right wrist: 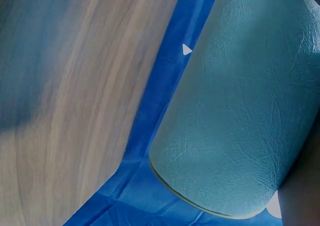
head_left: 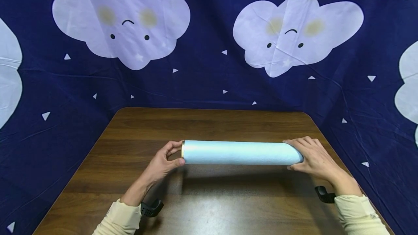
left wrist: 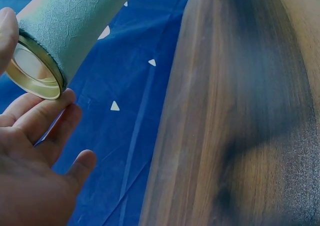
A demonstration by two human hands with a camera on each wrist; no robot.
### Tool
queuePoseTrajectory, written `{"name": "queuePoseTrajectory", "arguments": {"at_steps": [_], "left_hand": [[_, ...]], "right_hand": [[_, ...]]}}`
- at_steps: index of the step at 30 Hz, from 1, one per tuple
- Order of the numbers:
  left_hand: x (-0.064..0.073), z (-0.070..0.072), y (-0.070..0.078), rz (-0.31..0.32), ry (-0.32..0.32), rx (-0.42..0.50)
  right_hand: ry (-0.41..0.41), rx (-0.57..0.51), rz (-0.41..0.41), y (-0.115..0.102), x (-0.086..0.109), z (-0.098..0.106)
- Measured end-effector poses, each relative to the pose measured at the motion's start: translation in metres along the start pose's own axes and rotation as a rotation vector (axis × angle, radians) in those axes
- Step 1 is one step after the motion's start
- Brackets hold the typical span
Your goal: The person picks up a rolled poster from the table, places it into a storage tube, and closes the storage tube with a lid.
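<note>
A long light-blue tube (head_left: 235,152) with a finely creased surface is held level above the table, its shadow on the wood below. My left hand (head_left: 161,160) pinches its left end between thumb and fingertips, at a gold metal rim (left wrist: 37,88) that shows a recessed end in the left wrist view. Over the right end my right hand (head_left: 315,157) grips with the thumb low and the fingers across the top. The right wrist view has the tube's side (right wrist: 235,101) large, while most of that hand is out of frame.
The brown wooden table (head_left: 209,122) has rounded far corners. Behind and beside it hangs a dark blue cloth (head_left: 202,46) printed with white clouds and small triangles. Each wrist carries a black strap device, the left one (head_left: 152,208) near the cuff.
</note>
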State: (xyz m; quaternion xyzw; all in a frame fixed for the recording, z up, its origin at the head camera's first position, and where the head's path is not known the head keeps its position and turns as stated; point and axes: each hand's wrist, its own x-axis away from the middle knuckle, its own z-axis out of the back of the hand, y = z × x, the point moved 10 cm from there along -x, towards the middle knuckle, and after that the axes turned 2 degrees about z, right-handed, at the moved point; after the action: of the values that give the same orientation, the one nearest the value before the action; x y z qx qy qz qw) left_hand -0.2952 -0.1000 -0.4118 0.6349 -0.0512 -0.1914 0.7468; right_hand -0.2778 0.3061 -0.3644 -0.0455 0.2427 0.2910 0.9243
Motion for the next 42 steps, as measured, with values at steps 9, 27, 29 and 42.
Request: {"name": "queuePoseTrajectory", "arguments": {"at_steps": [9, 27, 29, 42], "left_hand": [[-0.003, -0.001, 0.002, -0.008, 0.013, -0.054], [-0.011, -0.015, 0.003, 0.016, -0.091, -0.188], [-0.01, -0.016, 0.001, 0.022, -0.099, -0.195], [-0.012, -0.006, 0.009, -0.069, 0.007, -0.245]], "right_hand": [[-0.011, -0.011, -0.002, 0.0, -0.001, -0.002], [0.024, -0.006, 0.03, 0.0, 0.005, 0.004], [0.03, 0.0, 0.028, 0.0, 0.005, 0.004], [0.025, 0.005, 0.013, 0.003, 0.006, 0.002]]}}
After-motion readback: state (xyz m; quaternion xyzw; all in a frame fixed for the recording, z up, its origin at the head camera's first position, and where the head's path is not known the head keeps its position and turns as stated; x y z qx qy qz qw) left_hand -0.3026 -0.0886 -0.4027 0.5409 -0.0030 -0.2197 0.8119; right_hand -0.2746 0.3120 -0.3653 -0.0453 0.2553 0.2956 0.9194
